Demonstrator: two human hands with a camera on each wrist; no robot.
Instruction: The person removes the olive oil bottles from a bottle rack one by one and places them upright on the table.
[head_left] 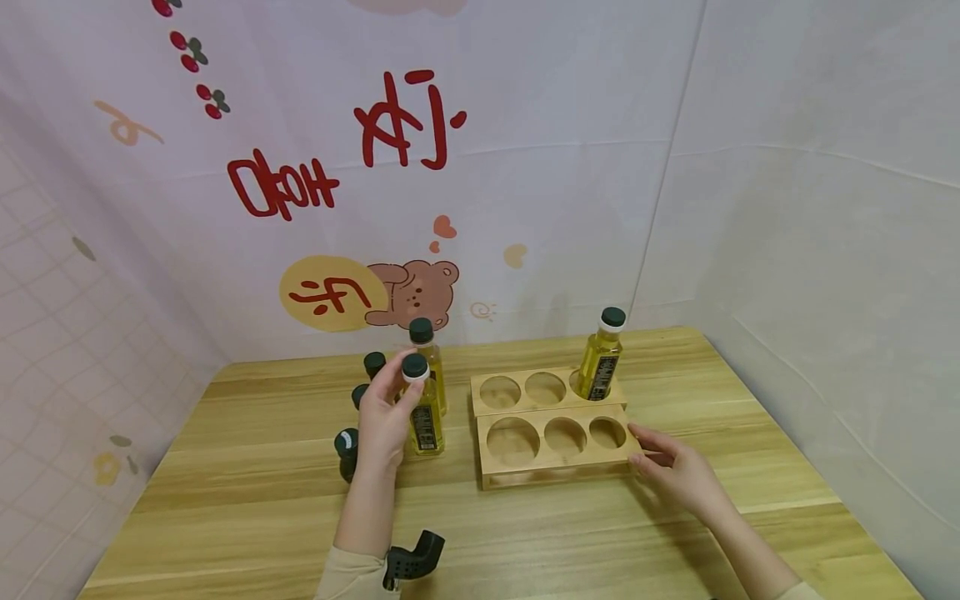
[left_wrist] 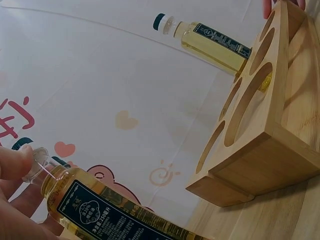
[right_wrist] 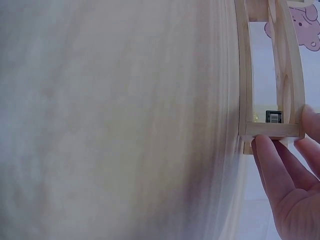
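My left hand (head_left: pixel 386 417) holds an oil bottle (head_left: pixel 425 421) by its neck, just under the dark green cap. The bottle has clear walls, yellow oil and a dark label (left_wrist: pixel 95 212), and stands nearly upright left of a two-step wooden rack (head_left: pixel 491 468). My right hand (head_left: pixel 675 471) grips the rack's right end, its thumb at the front corner and fingers against the end panel (right_wrist: pixel 272 129). Another oil bottle (head_left: pixel 601 358) sits in the back-right hole of the rack. The other round holes hold nothing.
Behind the held bottle stands another oil bottle (head_left: pixel 422 332). Several dark-capped bottles, one with a cap (head_left: pixel 347 440) near the left wrist, stand on the wooden table (head_left: pixel 247 467). A printed white cloth (head_left: pixel 570 125) hangs along the table's back edge.
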